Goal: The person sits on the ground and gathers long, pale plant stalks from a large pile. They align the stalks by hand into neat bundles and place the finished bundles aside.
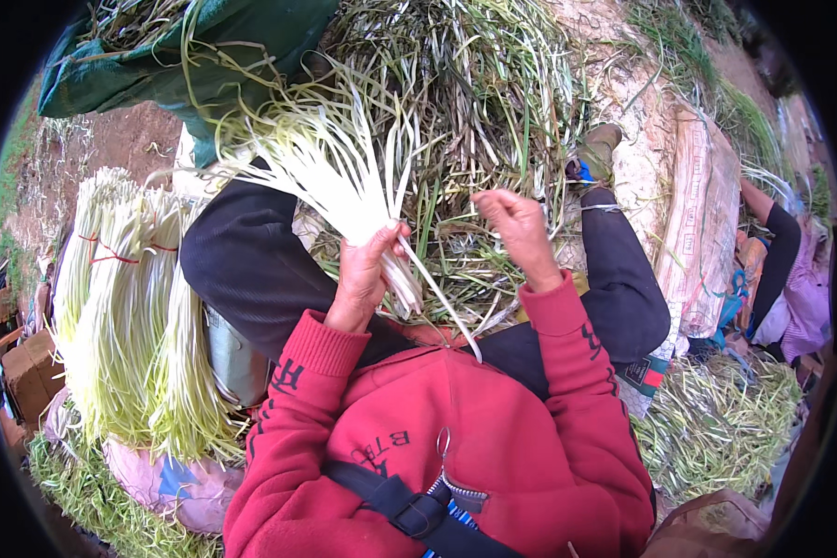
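My left hand (363,272) grips a bunch of pale blanched leafy stalks (352,188), probably garlic chives. The leaves fan out up and to the left, and the cut ends poke out below my fist. One separate white stalk (441,296) slants from my thumb down to my lap. My right hand (519,227) is raised to the right of the bunch, apart from it, with fingers curled; whether anything thin is between them cannot be told. Tied bundles of the same pale stalks (129,300), bound with red ties, stand at the left beside my knee.
A heap of loose green and withered leaves (481,91) lies before me. A green sack (251,49) is at the upper left, a pink-white printed sack (697,223) at the right. Beyond it sits another person (774,272). More trimmings (725,425) lie at the lower right.
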